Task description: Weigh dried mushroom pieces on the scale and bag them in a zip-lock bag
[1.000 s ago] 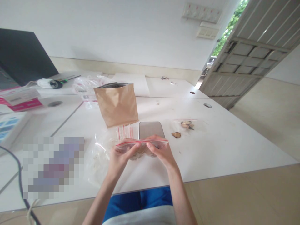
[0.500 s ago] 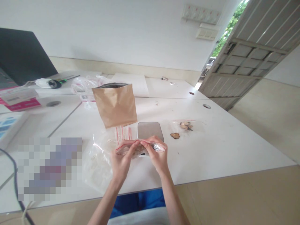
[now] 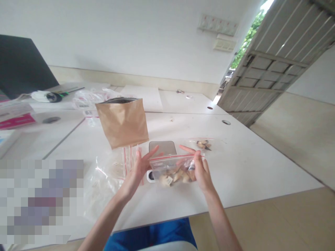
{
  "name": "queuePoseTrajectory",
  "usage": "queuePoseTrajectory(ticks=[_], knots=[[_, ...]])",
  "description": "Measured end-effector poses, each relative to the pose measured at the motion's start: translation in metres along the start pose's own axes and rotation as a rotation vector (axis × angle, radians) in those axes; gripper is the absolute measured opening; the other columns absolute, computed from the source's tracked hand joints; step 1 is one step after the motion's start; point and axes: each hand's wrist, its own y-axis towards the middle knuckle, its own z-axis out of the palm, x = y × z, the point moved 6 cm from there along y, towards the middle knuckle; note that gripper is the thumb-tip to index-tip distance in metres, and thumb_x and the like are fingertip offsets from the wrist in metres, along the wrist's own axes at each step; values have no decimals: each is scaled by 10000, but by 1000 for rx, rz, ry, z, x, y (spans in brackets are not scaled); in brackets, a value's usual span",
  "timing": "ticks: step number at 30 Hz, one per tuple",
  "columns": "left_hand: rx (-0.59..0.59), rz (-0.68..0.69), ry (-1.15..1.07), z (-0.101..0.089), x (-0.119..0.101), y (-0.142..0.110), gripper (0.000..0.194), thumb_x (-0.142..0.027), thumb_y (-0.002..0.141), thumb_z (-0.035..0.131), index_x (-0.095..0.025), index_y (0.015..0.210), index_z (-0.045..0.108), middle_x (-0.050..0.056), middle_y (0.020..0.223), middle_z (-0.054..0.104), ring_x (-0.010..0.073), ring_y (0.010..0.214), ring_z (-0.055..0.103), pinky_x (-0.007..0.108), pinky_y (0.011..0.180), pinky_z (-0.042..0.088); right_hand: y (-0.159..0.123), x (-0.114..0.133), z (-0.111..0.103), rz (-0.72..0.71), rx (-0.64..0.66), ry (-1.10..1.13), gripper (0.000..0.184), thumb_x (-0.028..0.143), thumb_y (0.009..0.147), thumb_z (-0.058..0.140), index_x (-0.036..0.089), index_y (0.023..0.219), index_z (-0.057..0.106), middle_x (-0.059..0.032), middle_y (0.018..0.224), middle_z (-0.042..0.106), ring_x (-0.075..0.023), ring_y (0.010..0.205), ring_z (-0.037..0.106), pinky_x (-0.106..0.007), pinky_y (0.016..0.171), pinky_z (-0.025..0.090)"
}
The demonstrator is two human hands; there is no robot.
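Observation:
A clear zip bag (image 3: pixel 174 172) with a red seal line hangs over the front of the kitchen scale (image 3: pixel 161 147). Pale brown dried pieces, perhaps mushrooms, lie in its lower part. My right hand (image 3: pixel 202 172) pinches the bag's upper right corner, forefinger stretched out behind it. At the upper left corner is my left hand (image 3: pixel 138 169), its fingers spread and apparently not gripping. Behind the right hand, a second zip bag (image 3: pixel 204 144) with similar pieces rests on the table. Left of the scale lie several bare zip bags (image 3: pixel 104 188).
An upright brown paper pouch (image 3: pixel 123 122) stands open at the top behind the zip bags. Farther left are a plastic-wrapped bundle (image 3: pixel 89 103), a pink and white box (image 3: pixel 17 120) and a dark monitor (image 3: pixel 24 66). The table's front edge runs close to my lap.
The filled bag has turned from edge-on to facing me and shifted right. My left hand has let go of the seal and spread its fingers. My right hand has moved to the corner.

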Motion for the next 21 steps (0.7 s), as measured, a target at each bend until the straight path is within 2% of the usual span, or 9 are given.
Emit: queuePoseTrajectory(ticks=[3,6,8,11,13,14,17,19,21], knots=[[-51,90,87,-16,-17,3,729,-724,838,270,-246,1303,564,105,1319,586,285,1182,576,384,906,475,23,15,-56,18,-182,-90,716,745,794,421,169,1139,669,-50,596,676,-184,489,602,-290,499,481],[-146,200,198,-32,-42,4,622,-648,876,320,-240,1239,617,78,1349,568,267,1211,549,358,921,463,57,21,-121,-12,-408,-297,694,709,798,427,167,1191,611,-73,723,689,-177,503,585,-280,456,430],[-228,309,301,-40,-64,4,576,-600,901,328,-225,1211,636,59,1355,566,257,1231,528,346,955,443,75,16,-157,16,-594,-587,683,675,783,466,106,1133,608,-130,812,684,-212,603,609,-327,534,468],[-343,508,522,-43,-103,1,568,-530,947,283,-168,1262,586,50,1423,497,270,1309,435,385,1053,360,84,-4,-178,10,-733,-743,676,547,727,618,24,1150,552,-283,1118,591,-365,1016,565,-507,832,446],[-421,615,685,-43,-127,3,552,-492,967,261,-147,1275,563,33,1470,437,279,1347,380,429,1108,275,78,-12,-168,-113,-748,-858,543,455,779,577,48,1137,550,-280,1200,536,-382,1153,476,-561,954,360],[-465,671,767,-43,-139,4,537,-471,974,251,-150,1273,562,22,1486,411,268,1366,356,434,1128,235,73,-15,-155,-208,-694,-917,437,413,822,523,79,1100,569,-247,1176,551,-360,1155,477,-556,978,349],[-617,777,1037,-46,-167,19,443,-384,964,328,-167,1261,574,54,1502,383,225,1391,332,418,1146,206,57,-27,-97,-469,-233,-981,267,320,908,408,173,987,617,-136,1024,605,-266,1062,550,-458,970,414],[-704,687,1180,-55,-177,37,423,-375,929,411,-211,1294,547,70,1534,320,246,1414,288,458,1144,205,45,-39,-65,-515,56,-1015,243,291,920,426,205,1028,626,-112,1061,611,-244,1075,562,-427,963,439],[-743,588,1282,-64,-180,54,459,-411,926,393,-229,1331,506,72,1554,274,270,1434,233,494,1136,192,39,-53,-51,-493,179,-1073,254,269,909,463,207,1100,620,-121,1147,611,-262,1119,560,-449,970,443]])
